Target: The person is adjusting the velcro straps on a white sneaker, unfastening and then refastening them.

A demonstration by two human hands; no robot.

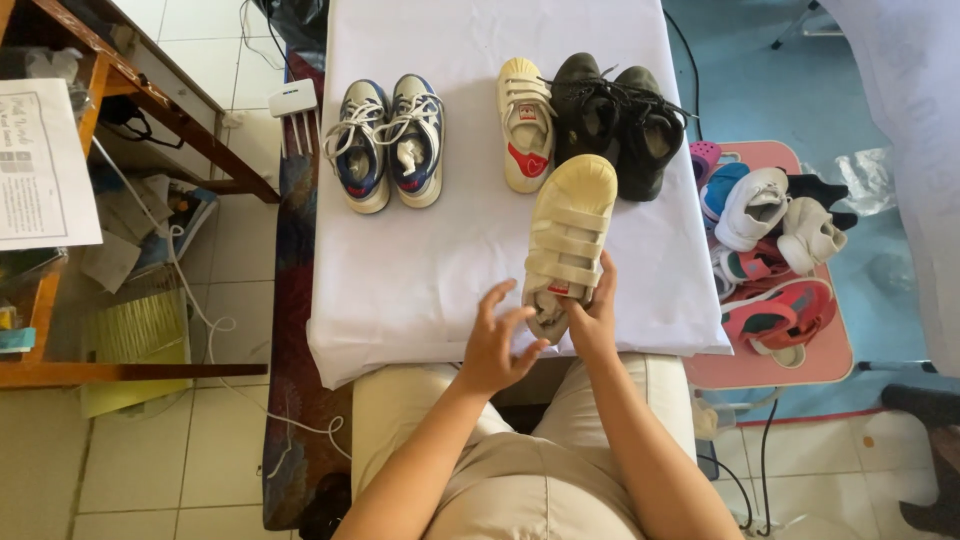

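Our right hand (pixel 594 318) grips the heel of a cream strap shoe (pixel 566 243) near the table's (pixel 400 280) front edge (white cloth over it); our left hand (pixel 492 345), fingers spread, touches the heel too.

cream strap shoe (pixel 566 240) in hand, small red patch near heel. matching cream strap shoe (pixel 525 124) has red heel tab. grey-blue lace-up sneakers (pixel 388 142), white laces, red bits. black leather lace-up shoes (pixel 618 122). plain white cloth-covered surface (pixel 420 260). pink tray (pixel 800 365) on side: white, red, blue shoes. beige trousers (pixel 540 480).
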